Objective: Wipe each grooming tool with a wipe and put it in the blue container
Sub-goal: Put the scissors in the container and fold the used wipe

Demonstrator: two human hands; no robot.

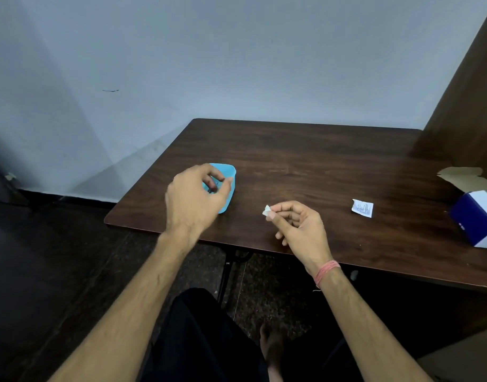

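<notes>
Head view: two hands worked over a dark bench (pixel 305 161).

The left hand (pixel 194 198) hovered over the blue container (pixel 231 175), fingers loosely curled and holding nothing visible; dark tools lay inside it, too hidden to tell apart. Right of the container, the right hand (pixel 297 224) pinched a small white wipe (pixel 266 210) between thumb and forefinger. Farther right lay a torn sachet (pixel 362 208), and beyond it an open box (pixel 476 219) at the bench's edge.
</notes>
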